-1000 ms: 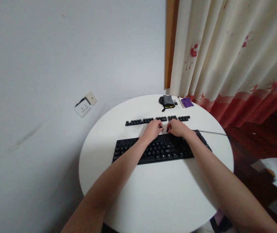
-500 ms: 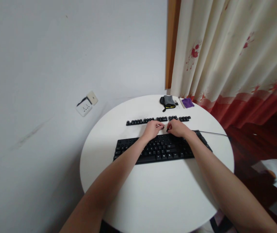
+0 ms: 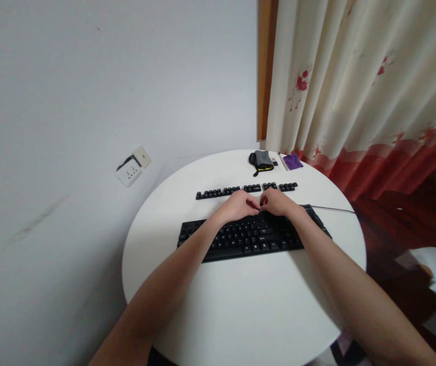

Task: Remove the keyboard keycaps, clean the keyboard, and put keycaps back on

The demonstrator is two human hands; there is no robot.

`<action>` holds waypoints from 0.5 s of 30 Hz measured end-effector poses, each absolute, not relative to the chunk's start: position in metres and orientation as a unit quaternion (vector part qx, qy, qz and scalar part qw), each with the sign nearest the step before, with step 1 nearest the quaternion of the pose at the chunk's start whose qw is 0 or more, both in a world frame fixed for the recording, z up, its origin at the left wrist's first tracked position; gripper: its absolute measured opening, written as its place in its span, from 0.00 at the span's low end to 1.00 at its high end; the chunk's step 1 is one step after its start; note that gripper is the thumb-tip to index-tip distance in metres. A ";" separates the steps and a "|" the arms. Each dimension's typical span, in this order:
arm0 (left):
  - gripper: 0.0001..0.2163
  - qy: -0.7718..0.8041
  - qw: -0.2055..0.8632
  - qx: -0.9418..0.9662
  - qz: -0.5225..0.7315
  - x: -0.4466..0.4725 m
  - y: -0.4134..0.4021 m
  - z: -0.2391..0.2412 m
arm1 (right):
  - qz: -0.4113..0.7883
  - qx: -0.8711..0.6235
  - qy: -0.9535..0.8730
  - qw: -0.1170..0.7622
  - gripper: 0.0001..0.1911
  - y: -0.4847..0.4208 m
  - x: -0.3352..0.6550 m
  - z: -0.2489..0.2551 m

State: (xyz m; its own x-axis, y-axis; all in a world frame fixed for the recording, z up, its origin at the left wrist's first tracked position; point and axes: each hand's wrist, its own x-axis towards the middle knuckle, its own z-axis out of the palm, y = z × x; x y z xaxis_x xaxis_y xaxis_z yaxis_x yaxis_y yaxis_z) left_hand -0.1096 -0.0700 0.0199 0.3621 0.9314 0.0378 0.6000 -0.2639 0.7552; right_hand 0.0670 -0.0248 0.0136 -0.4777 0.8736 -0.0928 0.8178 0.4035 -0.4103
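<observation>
A black keyboard [image 3: 240, 233] lies on the round white table, and both forearms cross over it. My left hand [image 3: 242, 204] is closed in a pinch above the keyboard's back edge; what its fingertips hold is too small to make out. Right beside it, my right hand [image 3: 277, 202] pinches a small black keycap [image 3: 261, 205], mostly hidden by the fingers. The two sets of fingertips nearly meet. Behind the hands, a row of loose black keycaps [image 3: 212, 193] stretches across the table in several groups.
At the table's [image 3: 256, 300] back lie a grey and black pouch [image 3: 264, 160], a small item with a black end [image 3: 274, 163] and a purple cloth [image 3: 293, 162]. A cable [image 3: 334, 208] runs off to the right. A wall socket [image 3: 128, 172] and a curtain [image 3: 324, 101] stand beyond.
Both hands have drawn together and slightly toward the keyboard, closing the gap between their fingertips. The whole view has shifted slightly.
</observation>
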 end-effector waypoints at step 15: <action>0.07 0.494 0.284 0.814 0.109 -0.095 -0.092 0.036 | 0.205 -0.504 -0.836 0.076 0.11 -0.023 0.069 0.010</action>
